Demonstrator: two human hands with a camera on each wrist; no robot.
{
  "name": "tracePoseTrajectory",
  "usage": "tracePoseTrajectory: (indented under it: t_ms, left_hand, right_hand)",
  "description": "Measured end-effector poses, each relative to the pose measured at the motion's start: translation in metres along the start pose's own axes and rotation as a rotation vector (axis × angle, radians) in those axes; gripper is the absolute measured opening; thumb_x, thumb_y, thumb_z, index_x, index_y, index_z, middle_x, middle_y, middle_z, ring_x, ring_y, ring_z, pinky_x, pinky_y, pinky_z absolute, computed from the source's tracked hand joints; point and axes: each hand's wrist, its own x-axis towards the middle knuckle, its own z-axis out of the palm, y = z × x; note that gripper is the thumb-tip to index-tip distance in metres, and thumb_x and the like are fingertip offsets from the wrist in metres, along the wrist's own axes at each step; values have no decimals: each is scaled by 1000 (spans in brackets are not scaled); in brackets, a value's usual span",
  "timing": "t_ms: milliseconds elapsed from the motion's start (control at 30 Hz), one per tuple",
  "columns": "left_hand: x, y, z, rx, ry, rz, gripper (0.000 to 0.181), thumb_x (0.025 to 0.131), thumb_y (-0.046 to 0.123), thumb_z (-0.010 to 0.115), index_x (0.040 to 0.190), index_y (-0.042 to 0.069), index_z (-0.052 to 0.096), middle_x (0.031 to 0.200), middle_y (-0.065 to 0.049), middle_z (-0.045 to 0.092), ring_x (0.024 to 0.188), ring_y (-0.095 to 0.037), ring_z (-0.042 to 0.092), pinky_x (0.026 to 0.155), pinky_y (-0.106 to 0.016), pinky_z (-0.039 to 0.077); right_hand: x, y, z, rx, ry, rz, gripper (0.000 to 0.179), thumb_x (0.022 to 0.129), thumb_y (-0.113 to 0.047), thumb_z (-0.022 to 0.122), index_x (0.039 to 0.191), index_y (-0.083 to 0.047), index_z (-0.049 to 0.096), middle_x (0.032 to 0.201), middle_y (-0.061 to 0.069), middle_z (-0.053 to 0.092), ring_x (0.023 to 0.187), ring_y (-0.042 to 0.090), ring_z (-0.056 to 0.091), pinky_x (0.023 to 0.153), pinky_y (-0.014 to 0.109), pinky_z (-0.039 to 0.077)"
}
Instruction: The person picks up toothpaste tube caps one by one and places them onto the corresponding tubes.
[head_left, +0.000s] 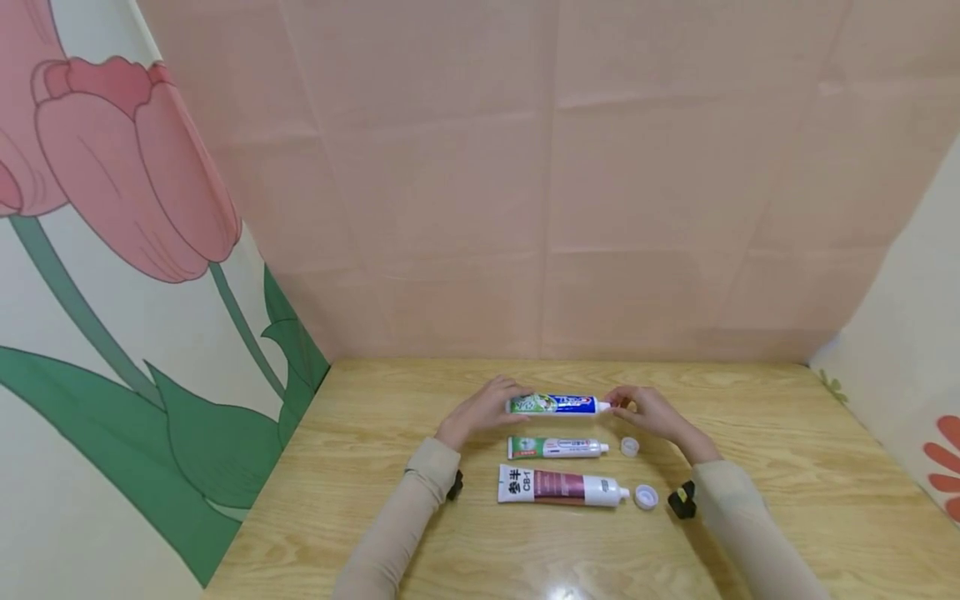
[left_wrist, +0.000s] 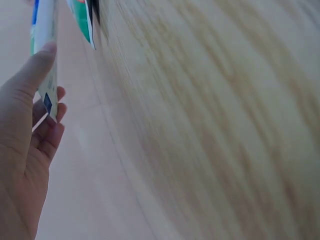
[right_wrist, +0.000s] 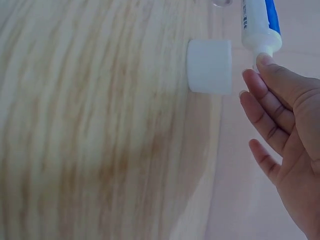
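Note:
My left hand (head_left: 491, 404) holds the flat end of a blue, green and white toothpaste tube (head_left: 558, 405) above the table. In the left wrist view, the thumb (left_wrist: 37, 65) lies along one face of that tube, with fingers behind it. At its nozzle end, my right hand (head_left: 651, 410) pinches the small cap between thumb and forefinger; the fingertips mostly hide the cap. Nearer to me lie a green and white toothpaste tube (head_left: 558, 447) and a larger white and maroon tube (head_left: 562, 487), both uncapped, nozzles pointing right.
Beside the two lying tubes' nozzles are two loose white caps, a smaller one (head_left: 629, 447) and a larger one (head_left: 646, 497). The wooden table (head_left: 300, 500) meets a pink cloth backdrop (head_left: 450, 208) behind. Side walls with flower pictures stand at left and right.

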Motion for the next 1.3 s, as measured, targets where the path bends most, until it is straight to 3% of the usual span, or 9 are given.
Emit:
tracePoseTrajectory:
  t_ms: [367, 700, 1033, 1200, 1300]
  left_hand:
    - [-1, 0, 0, 1, -43, -33, 57, 84, 38, 65, 133, 12, 49, 130, 0, 54, 121, -16, 46, 112, -39, 25]
    - [0, -4, 5, -14, -86, -66, 57, 83, 36, 68, 132, 12, 51, 127, -1, 56, 116, -15, 50, 103, -31, 38]
    - [3, -7, 10, -30, -142, -99, 56, 84, 37, 66, 133, 17, 50, 128, 3, 54, 117, -12, 48, 104, -29, 37]
    - [5, -6, 9, -39, -156, -107, 55, 84, 36, 67, 132, 16, 50, 129, 2, 54, 118, -13, 47, 105, -29, 36]
    - [5, -5, 8, -58, -166, -118, 56, 84, 35, 67, 133, 15, 50, 130, 0, 53, 120, -15, 46, 105, -31, 35]
  right_hand:
    - [1, 10, 7, 39, -63, 49, 11, 87, -15, 65, 97, -10, 67, 83, -7, 61, 76, 6, 53, 67, 22, 48]
    - [3, 10, 8, 47, -112, 93, 9, 87, -16, 64, 95, -11, 67, 80, -7, 60, 74, 7, 52, 66, 23, 47]
    - [2, 18, 10, 74, -105, 60, 13, 87, -19, 65, 94, -9, 67, 78, -6, 61, 70, 5, 53, 62, 22, 46]
    - [1, 22, 11, 128, -55, -55, 12, 87, -17, 65, 90, -6, 66, 74, -5, 61, 66, 3, 52, 57, 21, 44]
    - [1, 22, 10, 140, -47, -60, 12, 86, -16, 65, 90, -5, 66, 74, -4, 62, 67, 2, 52, 58, 21, 44]
